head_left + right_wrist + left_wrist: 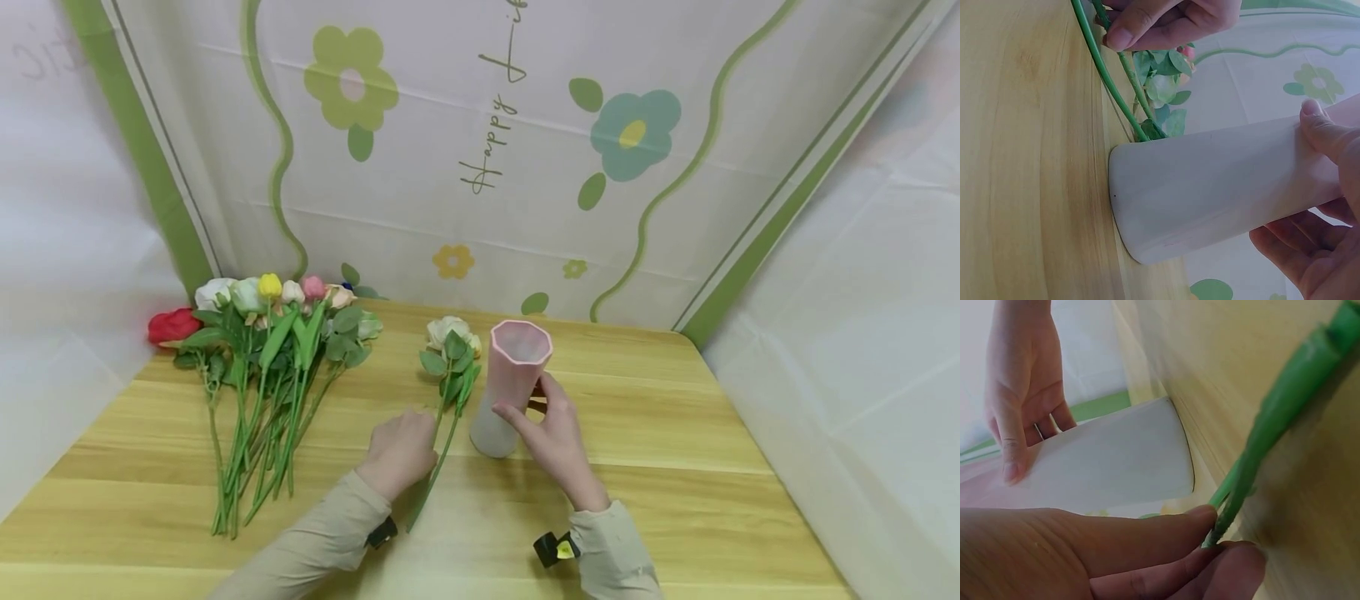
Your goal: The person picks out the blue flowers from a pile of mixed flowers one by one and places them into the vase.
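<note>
A tall vase [504,392], pink at its eight-sided rim and fading to white below, stands on the wooden table. My right hand [555,433] grips it from the right around its upper half, thumb at the front. To its left lie artificial flowers with cream-white blooms [448,332] and long green stems [442,467]. My left hand [401,454] pinches at these stems between thumb and fingers, low over the table; in the left wrist view the green stems [1254,450] pass through the fingertips. The right wrist view shows the vase's white base [1147,200] beside the stems.
A bunch of artificial flowers [277,375] lies at the left of the table, with red, white, yellow and pink heads toward the back. Behind the table [675,467] hangs a white cloth [450,125] printed with flowers. White sheets hang on both sides.
</note>
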Available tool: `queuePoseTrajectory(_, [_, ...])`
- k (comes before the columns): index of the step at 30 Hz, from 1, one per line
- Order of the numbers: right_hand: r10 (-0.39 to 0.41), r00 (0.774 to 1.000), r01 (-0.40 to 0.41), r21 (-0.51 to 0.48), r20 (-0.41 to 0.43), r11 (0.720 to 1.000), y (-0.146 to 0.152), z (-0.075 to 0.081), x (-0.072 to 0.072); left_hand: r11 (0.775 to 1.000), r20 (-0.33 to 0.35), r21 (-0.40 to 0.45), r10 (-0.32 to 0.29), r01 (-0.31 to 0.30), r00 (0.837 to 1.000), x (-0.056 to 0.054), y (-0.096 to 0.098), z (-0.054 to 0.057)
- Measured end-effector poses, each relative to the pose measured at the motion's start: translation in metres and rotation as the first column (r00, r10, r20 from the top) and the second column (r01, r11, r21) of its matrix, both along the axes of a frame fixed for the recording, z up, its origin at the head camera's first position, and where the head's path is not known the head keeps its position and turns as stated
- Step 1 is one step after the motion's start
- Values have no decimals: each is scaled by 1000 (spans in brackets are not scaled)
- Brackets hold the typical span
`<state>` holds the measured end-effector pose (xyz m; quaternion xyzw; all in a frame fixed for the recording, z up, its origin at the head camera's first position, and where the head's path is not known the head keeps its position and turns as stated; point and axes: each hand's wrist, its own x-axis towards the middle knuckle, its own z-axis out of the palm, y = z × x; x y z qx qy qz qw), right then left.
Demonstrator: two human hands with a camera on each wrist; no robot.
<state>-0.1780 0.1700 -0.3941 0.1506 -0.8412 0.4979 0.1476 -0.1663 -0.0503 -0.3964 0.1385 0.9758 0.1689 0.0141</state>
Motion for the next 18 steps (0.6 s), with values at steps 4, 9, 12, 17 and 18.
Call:
queuePoseTrajectory(4, [-5,1000,5,-2,7,1000,0,1,1,1000,15,4,6,-6,1000,0,0,1])
queuePoseTrajectory(9, [-3,1000,3,5,3,1000,0,0,-1,1000,24,5,2,-3,1000,0,0,1])
queuePoseTrajectory(12, [-4,1000,4,12,0,1000,1,-1,-1,1000,18,-2,1,-1,1000,-1,-1,1])
queuePoseTrajectory(17, [-1,1000,1,5,-2,1000,1,-1,-2,1000,-3,-1,-7,7,1000,-2,-2,3])
queuePoseTrajectory(18, [1,1000,-1,2,-1,1000,1,-1,-2,1000,-7,6,-11,11,1000,-2,-2,4])
